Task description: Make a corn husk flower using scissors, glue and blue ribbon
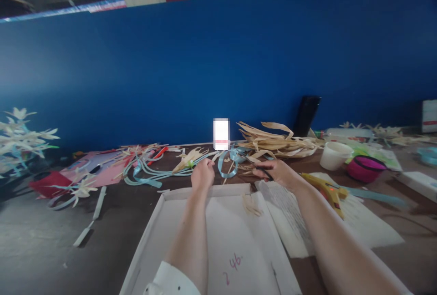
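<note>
My left hand (pixel 203 174) is closed in a fist above the far edge of a shallow white box lid (pixel 235 240). Whatever its fingers hold is hidden. Just behind it lie a dried husk flower (pixel 189 160) and pale blue stems (pixel 164 174). To the right, my right hand (pixel 277 171) is closed on a thin dark tool (pixel 265 173), its kind unclear. Between the two hands sits a loop of light blue ribbon (pixel 228 174). Dry corn husks (pixel 280 142) are heaped behind my right hand.
A yellow glue gun (pixel 326 190) lies on white paper (pixel 368 222) at right, near a white cup (pixel 335 156) and a magenta bowl (pixel 366 169). Husk flowers (pixel 23 135) stand far left. A blue partition (pixel 205 67) rises behind the table.
</note>
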Tool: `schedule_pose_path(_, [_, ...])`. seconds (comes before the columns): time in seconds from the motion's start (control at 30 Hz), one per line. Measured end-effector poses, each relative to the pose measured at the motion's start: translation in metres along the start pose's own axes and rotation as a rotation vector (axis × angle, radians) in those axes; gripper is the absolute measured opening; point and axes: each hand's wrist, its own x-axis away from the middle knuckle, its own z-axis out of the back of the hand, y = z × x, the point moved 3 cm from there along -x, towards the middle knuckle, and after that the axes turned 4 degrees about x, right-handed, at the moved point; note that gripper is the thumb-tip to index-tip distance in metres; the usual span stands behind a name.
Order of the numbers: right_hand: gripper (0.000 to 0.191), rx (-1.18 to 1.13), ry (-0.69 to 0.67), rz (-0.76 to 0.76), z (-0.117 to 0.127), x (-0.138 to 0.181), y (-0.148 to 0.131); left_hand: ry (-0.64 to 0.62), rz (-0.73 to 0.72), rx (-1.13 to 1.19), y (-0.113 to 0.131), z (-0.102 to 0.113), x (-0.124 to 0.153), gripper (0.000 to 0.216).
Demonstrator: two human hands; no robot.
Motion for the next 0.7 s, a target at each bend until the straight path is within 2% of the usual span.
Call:
schedule_pose_path(0.23, [0.052, -0.038, 0.103, 0.008, 0.002, -0.009, 0.011, -0.047, -0.052, 0.175, 0.0, -0.004, -0.003, 0.026])
schedule_pose_path(0.33, [0.051, 0.102, 0.146, 0.054, 0.003, -0.014, 0.016, -0.088, -0.06, 0.291, 0.002, -0.006, -0.004, 0.027])
schedule_pose_path(0.5, [0.032, 0.47, 0.327, 0.158, 0.003, -0.015, 0.013, -0.116, -0.046, 0.392, 0.004, -0.007, -0.004, 0.03])
schedule_pose_path(0.6, [0.028, 0.6, 0.311, 0.162, -0.001, -0.011, 0.008, -0.158, -0.042, 0.473, 0.006, -0.009, -0.001, 0.031])
schedule_pose_path(0.7, [0.025, 0.584, 0.267, 0.144, -0.003, -0.009, 0.008, -0.211, -0.015, 0.594, 0.008, -0.012, 0.001, 0.031])
